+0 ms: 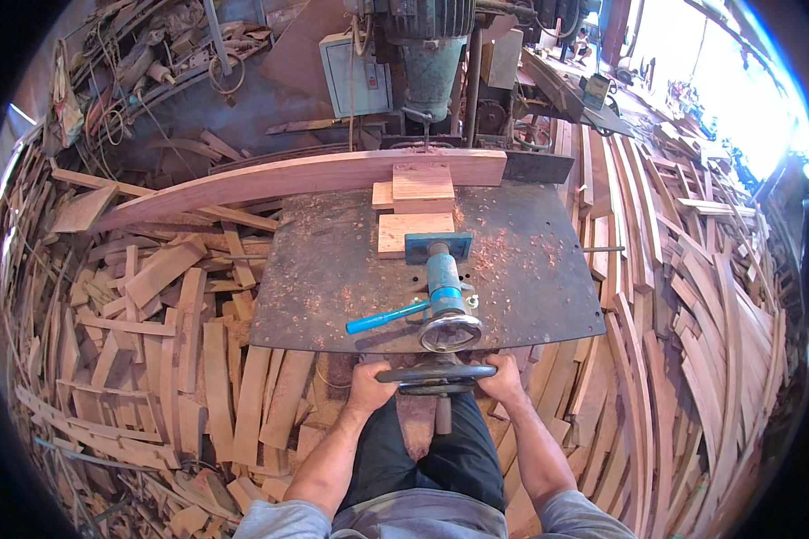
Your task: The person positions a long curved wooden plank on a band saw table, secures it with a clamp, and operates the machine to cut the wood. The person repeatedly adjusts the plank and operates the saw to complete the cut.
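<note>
My left hand is closed round the left side of a dark handwheel below the front edge of the metal machine table. On the wheel's right side, my right hand grips the rim. A blue screw clamp with a small shiny handwheel and a blue lever stands on the table. Its plate presses toward wooden blocks, which sit against a long curved wooden beam. Above the beam, a drill-like bit hangs from the machine head.
Wood offcuts lie heaped at the left. Long curved boards are stacked along the right. Reddish shavings litter the table. A grey electrical box stands behind the beam, and a metal rod juts from the table's right side.
</note>
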